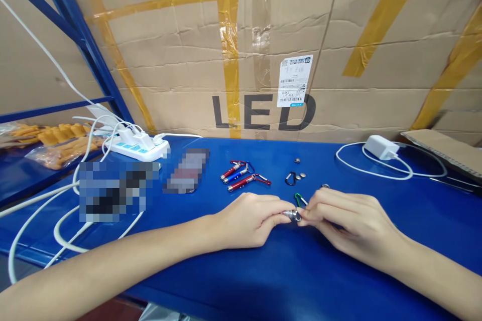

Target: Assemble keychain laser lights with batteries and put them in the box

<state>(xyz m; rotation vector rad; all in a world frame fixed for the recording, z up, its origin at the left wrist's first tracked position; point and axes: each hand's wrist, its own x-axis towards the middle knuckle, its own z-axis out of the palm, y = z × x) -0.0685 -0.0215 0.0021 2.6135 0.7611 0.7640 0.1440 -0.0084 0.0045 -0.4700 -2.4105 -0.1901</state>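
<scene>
My left hand [246,220] is closed in a pinch around a small keychain flashlight [289,214]. Only its silver, ringed metal end shows; the fingers cover the rest. At that end, the thumb and fingertips of my right hand [346,215] pinch the metal tip, so both hands meet on it. A green carabiner [297,199] hangs close by my right fingertips; whether it is joined to the flashlight I cannot tell. Past my hands lie red and blue keychain flashlights [241,183] with clips, a black carabiner [289,178], button cells [300,177] and a small metal piece [297,160].
On the blue table [301,281], a white power strip [139,148] with cables and two pixelated items, one a dark slab [187,170], occupy the left. A white charger [381,147] with a looped cord sits back right. A large cardboard box [181,60] stands behind.
</scene>
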